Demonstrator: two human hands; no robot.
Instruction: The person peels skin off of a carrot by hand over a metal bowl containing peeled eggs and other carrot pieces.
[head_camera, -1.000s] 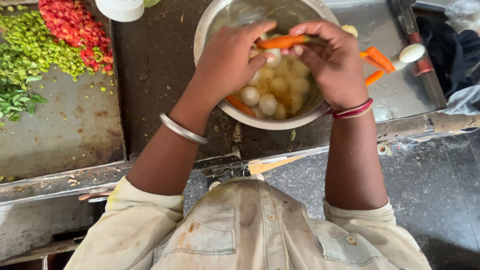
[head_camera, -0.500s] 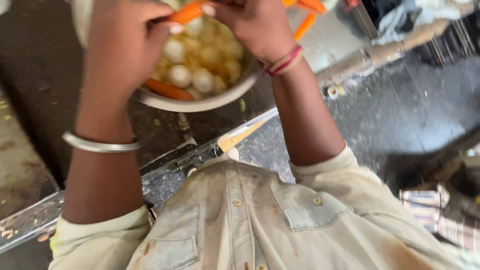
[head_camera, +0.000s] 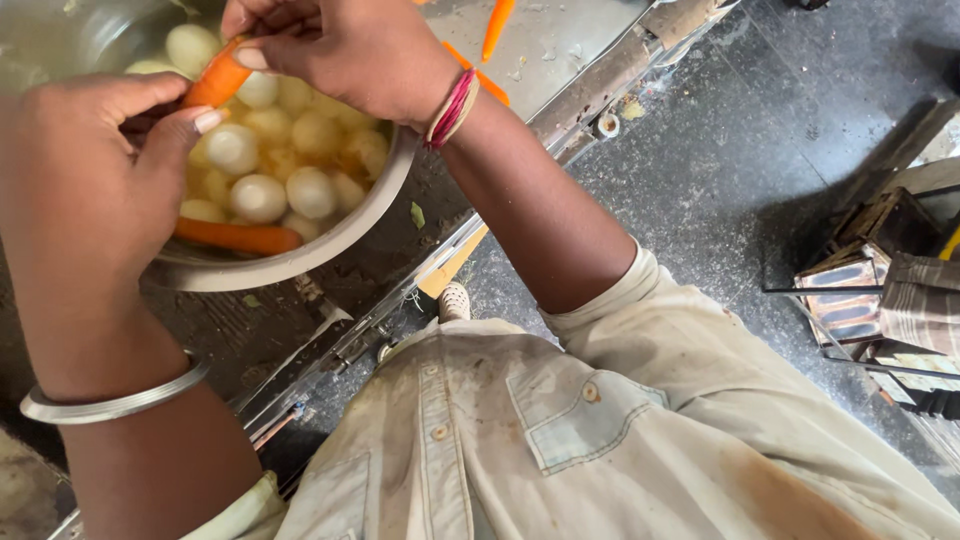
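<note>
carrot (head_camera: 215, 80) sits pinched between both hands, held right over the steel bowl (head_camera: 340, 235): the left hand (head_camera: 75, 190) wraps around its lower end with the thumb pressed on top, and the right hand (head_camera: 345, 50) has its fingers (head_camera: 262, 55) clenched on the upper end, so both hands are grasping the same carrot. whether a peeler or blade hides in the right hand i cannot tell. below it the bowl holds pale peeled potatoes (head_camera: 285, 190) in water, with a second carrot (head_camera: 238, 238) lying along the near rim. the bowl stands on the dark counter (head_camera: 270, 330), close to its metal edge (head_camera: 480, 225), and more carrots (head_camera: 497, 25) lie on the counter beyond the right wrist. a steel bangle (head_camera: 110, 405) rings the left wrist and a red thread band (head_camera: 452, 105) the right. as a judgement, the grip looks wet, so the carrot could slip and splash into the bowl; with thumb and fingertips so near the worked end, a slip could nick them. a hard push could also nudge the bowl toward the counter edge.
</note>
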